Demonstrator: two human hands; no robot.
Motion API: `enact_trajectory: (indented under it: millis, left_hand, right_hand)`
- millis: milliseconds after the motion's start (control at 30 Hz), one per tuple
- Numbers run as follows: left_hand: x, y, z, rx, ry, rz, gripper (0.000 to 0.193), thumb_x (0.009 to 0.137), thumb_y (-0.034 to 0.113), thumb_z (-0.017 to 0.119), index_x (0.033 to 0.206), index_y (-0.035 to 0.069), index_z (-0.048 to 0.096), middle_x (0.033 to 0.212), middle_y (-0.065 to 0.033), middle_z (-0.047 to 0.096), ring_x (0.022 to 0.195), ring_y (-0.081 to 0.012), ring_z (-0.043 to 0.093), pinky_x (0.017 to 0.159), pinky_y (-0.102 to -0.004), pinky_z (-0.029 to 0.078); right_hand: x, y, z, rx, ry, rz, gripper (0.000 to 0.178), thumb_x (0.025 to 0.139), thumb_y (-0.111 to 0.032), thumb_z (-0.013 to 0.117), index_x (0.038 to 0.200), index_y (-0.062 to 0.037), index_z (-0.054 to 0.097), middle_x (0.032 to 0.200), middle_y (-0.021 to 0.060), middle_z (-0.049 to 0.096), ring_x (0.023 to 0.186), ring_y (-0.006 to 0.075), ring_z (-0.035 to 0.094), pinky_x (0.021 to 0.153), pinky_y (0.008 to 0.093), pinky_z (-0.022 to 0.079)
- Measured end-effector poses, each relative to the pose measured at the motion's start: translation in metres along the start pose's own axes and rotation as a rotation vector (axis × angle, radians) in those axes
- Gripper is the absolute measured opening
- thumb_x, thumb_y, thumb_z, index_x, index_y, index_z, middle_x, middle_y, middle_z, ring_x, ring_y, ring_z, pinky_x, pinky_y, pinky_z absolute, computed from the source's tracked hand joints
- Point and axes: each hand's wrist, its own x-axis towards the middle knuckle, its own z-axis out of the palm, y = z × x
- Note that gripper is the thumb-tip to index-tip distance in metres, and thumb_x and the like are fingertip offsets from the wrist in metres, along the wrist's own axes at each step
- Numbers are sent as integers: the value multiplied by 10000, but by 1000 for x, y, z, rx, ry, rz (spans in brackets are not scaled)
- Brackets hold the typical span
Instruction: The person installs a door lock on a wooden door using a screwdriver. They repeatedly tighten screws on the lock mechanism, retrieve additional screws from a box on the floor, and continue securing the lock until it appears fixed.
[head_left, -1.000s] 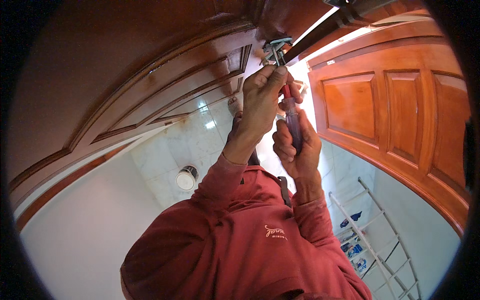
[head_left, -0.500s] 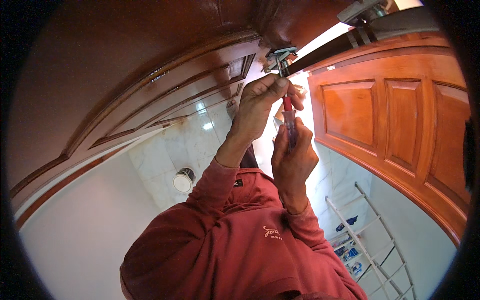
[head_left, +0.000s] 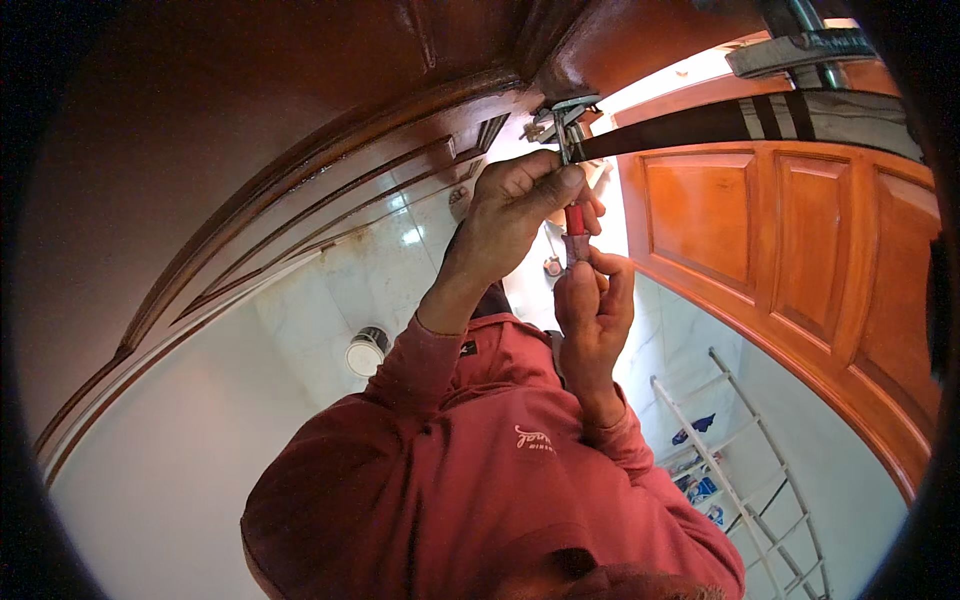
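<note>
A screwdriver (head_left: 576, 222) with a red and clear handle stands with its shaft pointing up at a small metal fitting (head_left: 566, 112) on the dark wooden door (head_left: 330, 80). My left hand (head_left: 510, 210) is closed, with thumb and fingers pinched around the screwdriver near where shaft and handle meet. My right hand (head_left: 595, 325) grips the lower end of the handle from below, thumb and fingers bent against it. The fitting partly hides the screwdriver's tip, so I cannot tell whether it sits in a screw.
To the right stands an orange-brown panelled door (head_left: 800, 235). A dark banded bar (head_left: 690, 130) and a metal piece with round rods (head_left: 800, 55) jut across the top right. Below are a white bucket (head_left: 367, 352) on the tiled floor (head_left: 330, 300) and a metal ladder (head_left: 745, 475).
The banded bar and rod piece at the top right now show lower and larger. My right hand has shifted its fingers on the handle's lower end. My left hand keeps its pinch.
</note>
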Motion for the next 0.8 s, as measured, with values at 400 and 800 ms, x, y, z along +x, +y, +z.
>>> enact_trajectory:
  millis: [400,800]
  left_hand:
    - [-3,3,16,-136,181,39,282,1015,264,601,916,7,661,779,-130,690,739,-199,687,800,-347,531]
    - [-6,5,12,-143,145,6,335,1026,343,590,895,41,653,773,-87,678,702,-170,681,759,-326,554]
  right_hand:
    - [4,-56,-3,212,-113,269,354,1080,-333,418,1258,-40,504,750,60,606,466,96,418,406,253,357]
    - [-8,-35,9,-291,-48,-157,217,1021,-93,529,1231,-42,513,842,125,657,585,155,598,493,303,449]
